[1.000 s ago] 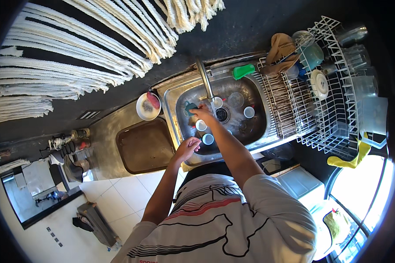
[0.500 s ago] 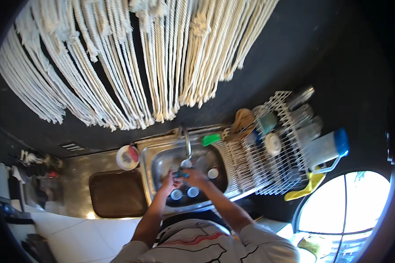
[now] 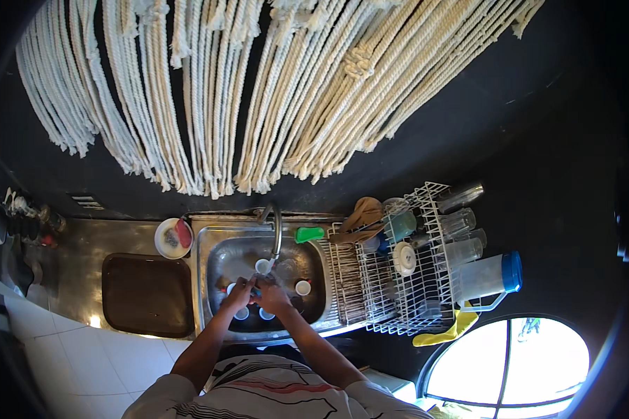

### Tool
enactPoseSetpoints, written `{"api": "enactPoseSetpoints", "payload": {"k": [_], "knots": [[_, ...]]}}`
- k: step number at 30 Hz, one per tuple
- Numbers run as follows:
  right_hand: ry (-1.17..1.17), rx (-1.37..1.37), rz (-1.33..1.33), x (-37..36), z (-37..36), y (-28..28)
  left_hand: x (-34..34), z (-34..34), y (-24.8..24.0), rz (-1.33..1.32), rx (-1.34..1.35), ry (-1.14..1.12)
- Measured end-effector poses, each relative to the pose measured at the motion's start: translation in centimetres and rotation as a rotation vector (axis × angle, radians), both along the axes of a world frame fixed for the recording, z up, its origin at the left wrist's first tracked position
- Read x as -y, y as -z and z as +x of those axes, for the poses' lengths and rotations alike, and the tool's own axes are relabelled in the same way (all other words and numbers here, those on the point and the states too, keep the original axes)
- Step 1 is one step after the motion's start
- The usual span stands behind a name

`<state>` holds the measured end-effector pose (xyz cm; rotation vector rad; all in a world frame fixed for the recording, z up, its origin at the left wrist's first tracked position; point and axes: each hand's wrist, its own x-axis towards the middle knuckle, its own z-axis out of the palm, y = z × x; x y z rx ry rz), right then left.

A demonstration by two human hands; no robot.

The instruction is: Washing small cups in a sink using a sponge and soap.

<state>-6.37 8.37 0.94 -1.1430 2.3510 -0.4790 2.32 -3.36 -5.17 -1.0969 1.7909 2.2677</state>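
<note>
Both my hands meet over the metal sink [image 3: 204, 279], below the curved tap [image 3: 278, 227]. My left hand [image 3: 237, 295] and my right hand [image 3: 271, 296] have their fingers curled together around a small bluish thing, mostly covered and too small to name. A white cup [image 3: 263, 266] stands right under the tap's mouth, just beyond my fingers. Close to my wrists sit two more small cups [image 3: 266, 314] [image 3: 241, 313]. Another white cup [image 3: 302, 287] is to the right, and part of one shows beside my left hand.
Left of the sink are a white bowl [image 3: 166, 246] with something red in it and a dark brown tray [image 3: 147, 325]. A green object [image 3: 309, 234] lies at the back rim. On the right, a white wire dish rack [image 3: 388, 297] holds dishes, glasses and a blue-lidded jug [image 3: 486, 276]. Ropes [image 3: 210, 140] hang behind.
My view has turned, so the whole scene sits farther left. My hands stay together over the sink with the bluish thing, now more covered by my fingers. A cup edge shows beside my left hand.
</note>
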Motion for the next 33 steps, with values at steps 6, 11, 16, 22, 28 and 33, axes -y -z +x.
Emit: {"api": "enactPoseSetpoints", "payload": {"k": [6, 11, 16, 22, 28, 33], "knots": [[-0.021, 0.043, -0.067, 0.9, 0.1, 0.5, -0.3, 0.7, 1.9, -0.099, -0.039, -0.033], [-0.062, -0.097, -0.027, 1.3, -0.1, -0.3, 0.0, 1.7, 5.7, -0.119, -0.064, -0.092], [0.006, -0.129, -0.165, 0.3, 0.6, 0.9, 0.6, 1.3, 0.8, -0.089, -0.018, -0.043], [0.043, -0.015, -0.12, -1.0, 0.2, -0.2, 2.2, 1.2, 1.4, -0.524, -0.125, 0.213], [0.014, -0.027, -0.199, -1.4, -0.5, 0.8, 1.7, 1.2, 5.2, -0.05, -0.13, 0.071], [-0.039, -0.104, -0.254, -2.0, -0.7, 0.7, 1.9, 0.1, -1.8, 0.249, 0.109, -0.014]]}}
